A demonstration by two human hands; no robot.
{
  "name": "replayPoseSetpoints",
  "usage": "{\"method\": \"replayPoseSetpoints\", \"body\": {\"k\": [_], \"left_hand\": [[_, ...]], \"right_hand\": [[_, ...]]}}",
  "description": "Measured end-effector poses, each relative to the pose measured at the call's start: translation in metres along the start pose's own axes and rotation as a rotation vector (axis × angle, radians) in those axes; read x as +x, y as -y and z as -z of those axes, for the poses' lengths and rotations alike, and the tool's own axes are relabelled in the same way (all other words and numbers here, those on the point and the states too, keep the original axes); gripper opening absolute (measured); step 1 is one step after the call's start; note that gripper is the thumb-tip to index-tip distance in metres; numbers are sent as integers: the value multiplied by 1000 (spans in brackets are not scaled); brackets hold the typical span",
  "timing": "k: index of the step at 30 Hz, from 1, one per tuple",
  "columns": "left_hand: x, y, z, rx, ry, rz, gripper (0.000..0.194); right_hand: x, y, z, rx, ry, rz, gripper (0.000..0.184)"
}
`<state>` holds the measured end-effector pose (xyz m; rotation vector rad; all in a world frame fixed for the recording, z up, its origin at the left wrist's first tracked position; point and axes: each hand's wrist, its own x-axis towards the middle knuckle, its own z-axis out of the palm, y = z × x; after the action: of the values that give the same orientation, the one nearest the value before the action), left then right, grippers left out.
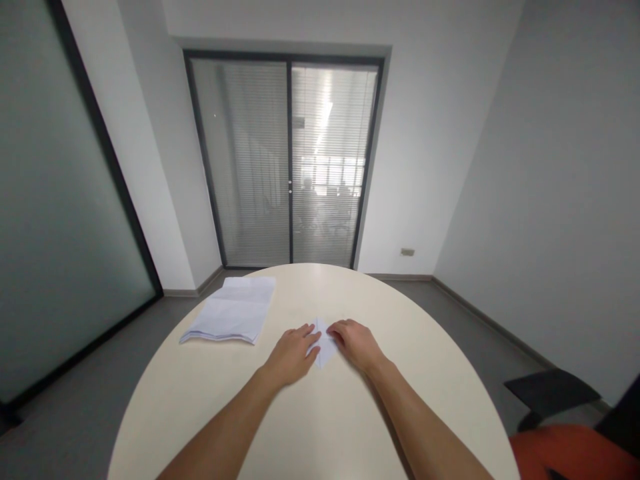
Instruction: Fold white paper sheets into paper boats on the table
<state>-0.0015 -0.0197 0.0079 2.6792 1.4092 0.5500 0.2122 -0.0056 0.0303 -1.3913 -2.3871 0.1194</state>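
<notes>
A small piece of folded white paper, roughly diamond-shaped with a pointed top and bottom, lies on the round cream table. My left hand rests on its left side, fingers spread and lying over the paper. On the other side, my right hand has its fingers curled, with thumb and fingertips pinched at the paper's right edge. Fingers cover parts of both sides, so not every fold shows. To the left of my left hand is a stack of white paper sheets.
An office chair with a red seat and black armrest stands at the lower right, beside the table. Past the table's far edge is a glass partition with blinds. Frosted glass runs along the left.
</notes>
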Motion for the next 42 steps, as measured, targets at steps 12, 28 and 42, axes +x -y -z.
{"method": "replayPoseSetpoints", "body": {"k": [12,28,42], "left_hand": [[0,-2,1,30,-22,-12,42],[0,-4,3,1,-5,-19,42],[0,-4,4,49,16,14,43]], "right_hand": [[2,2,-7,-15,-119,-286,21],[4,-4,-11,25,-69,-434,18],[1,-8,-7,45,-93,-384,18]]}}
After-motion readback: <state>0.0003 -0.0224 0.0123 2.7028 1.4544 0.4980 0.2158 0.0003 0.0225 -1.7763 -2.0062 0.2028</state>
